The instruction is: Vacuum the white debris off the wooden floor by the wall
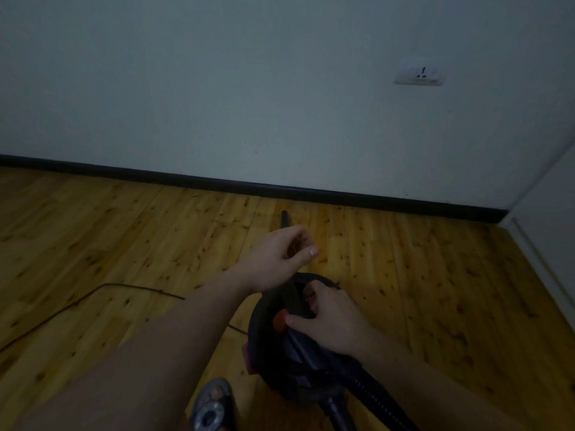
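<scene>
The vacuum cleaner [280,346] is a dark, rounded, drum-like body standing on the wooden floor [93,244] in the near middle of the scene, with a small orange-red button [279,320] on its top and a bit of pink showing on its left side. A ribbed black hose [373,396] runs from it toward the near right, and a slim black nozzle [284,219] points away toward the dark skirting board [217,181] at the foot of the pale wall [249,88]. The right hand [329,318] lies on top of the machine, fingers curled around its dark handle and the thumb tip touching the orange-red button. The left hand [280,253] hovers just beyond, over the nozzle, fingers loosely curled inward and gripping nothing visible. A thin dark cord [93,293] trails across the boards to the left. A socket [420,73] sits on the wall at far right. A sandalled foot [211,405] shows at the near edge. No white debris can be made out in the dim light.
</scene>
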Tool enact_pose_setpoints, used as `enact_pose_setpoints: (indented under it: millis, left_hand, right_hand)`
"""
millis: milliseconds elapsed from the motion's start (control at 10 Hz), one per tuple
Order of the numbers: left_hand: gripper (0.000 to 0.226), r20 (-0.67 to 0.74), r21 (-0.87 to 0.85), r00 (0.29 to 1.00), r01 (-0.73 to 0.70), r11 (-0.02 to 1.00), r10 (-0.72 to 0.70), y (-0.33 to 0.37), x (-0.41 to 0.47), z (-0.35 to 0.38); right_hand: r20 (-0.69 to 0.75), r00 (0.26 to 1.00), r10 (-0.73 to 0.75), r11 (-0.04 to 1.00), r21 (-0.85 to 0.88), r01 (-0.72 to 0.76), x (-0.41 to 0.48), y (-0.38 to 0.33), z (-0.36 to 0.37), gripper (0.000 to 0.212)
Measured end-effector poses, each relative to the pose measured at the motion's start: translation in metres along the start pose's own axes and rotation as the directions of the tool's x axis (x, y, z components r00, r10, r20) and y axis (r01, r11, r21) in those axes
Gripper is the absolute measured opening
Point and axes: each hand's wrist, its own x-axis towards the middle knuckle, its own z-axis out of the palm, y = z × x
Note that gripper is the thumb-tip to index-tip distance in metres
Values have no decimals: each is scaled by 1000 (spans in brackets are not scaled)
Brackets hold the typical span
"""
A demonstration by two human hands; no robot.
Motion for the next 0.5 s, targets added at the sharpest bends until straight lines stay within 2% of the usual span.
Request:
enact_pose_setpoints:
  millis: [300, 400, 500]
  left_hand:
    - [20, 8, 33, 1000, -25, 999, 25, 4, 7, 5]
    - [21, 4, 22, 1000, -23, 999, 23, 4, 6, 4]
    - [23, -27, -37, 999, -43, 998, 42, 6, 7, 2]
  right_hand:
    - [-14, 1000, 11, 1000, 15, -11, 0, -1, -4, 63]
    - [-49, 998, 39, 999, 16, -38, -2, -3, -7, 64]
    - [-79, 993, 83, 995, 64, -78, -2, 1, -21, 57]
